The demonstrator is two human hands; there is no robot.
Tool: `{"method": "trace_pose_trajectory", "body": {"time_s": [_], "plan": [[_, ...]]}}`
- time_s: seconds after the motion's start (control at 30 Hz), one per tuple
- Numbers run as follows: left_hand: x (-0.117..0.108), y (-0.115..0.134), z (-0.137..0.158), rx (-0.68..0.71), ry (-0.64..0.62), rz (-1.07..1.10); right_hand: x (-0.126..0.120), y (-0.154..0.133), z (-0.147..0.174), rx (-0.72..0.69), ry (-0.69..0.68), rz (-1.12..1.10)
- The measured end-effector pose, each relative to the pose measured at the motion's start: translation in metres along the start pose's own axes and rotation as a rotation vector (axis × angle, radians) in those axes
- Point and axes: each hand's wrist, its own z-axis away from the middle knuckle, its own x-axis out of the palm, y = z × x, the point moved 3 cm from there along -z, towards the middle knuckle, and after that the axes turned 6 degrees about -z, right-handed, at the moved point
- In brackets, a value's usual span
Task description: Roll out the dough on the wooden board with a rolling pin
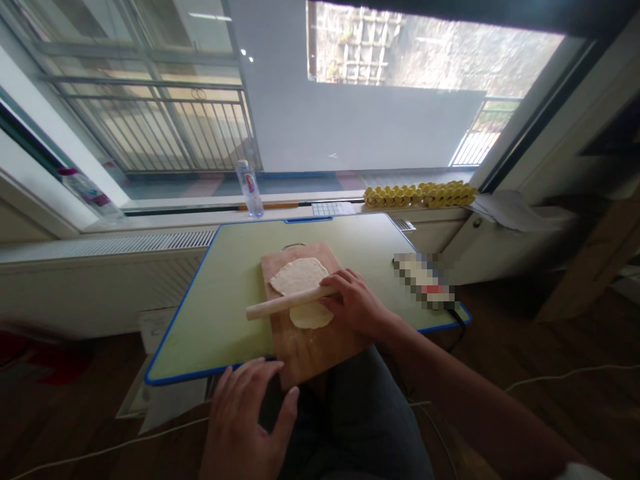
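Observation:
A flattened sheet of pale dough [300,275] lies on a wooden cutting board [305,353], which reaches past the near edge of the table. Across the dough rests a light wooden rolling pin [280,305], slanting up to the right. My right hand [350,300] grips the pin's right end, with fingers over the top. The pin's left end sticks out beyond the board. My left hand [253,407] is held near the board's lower left corner, thumb and fingers apart, holding nothing.
The yellow-green folding table [210,327] has a blue rim. A pixelated object [425,280] with a dark cord lies at its right. Behind stand a clear bottle [249,190], a white keypad-like item [333,209] and a yellow ridged strip [420,195] on the windowsill.

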Motion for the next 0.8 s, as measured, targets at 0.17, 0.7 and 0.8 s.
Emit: {"method": "trace_pose_trajectory", "body": {"time_s": [0.17,0.7,0.8], "plan": [[-0.001,-0.004,-0.034,-0.025,0.007,0.060,-0.015,0.012,0.009,0.068,0.135,-0.030],[0.051,-0.007,-0.110,0.062,-0.314,-0.209,-0.027,-0.004,0.046,0.262,0.081,0.257],[0.056,-0.010,-0.124,0.061,-0.353,-0.184,-0.025,-0.002,0.040,0.299,0.053,0.333]]}}
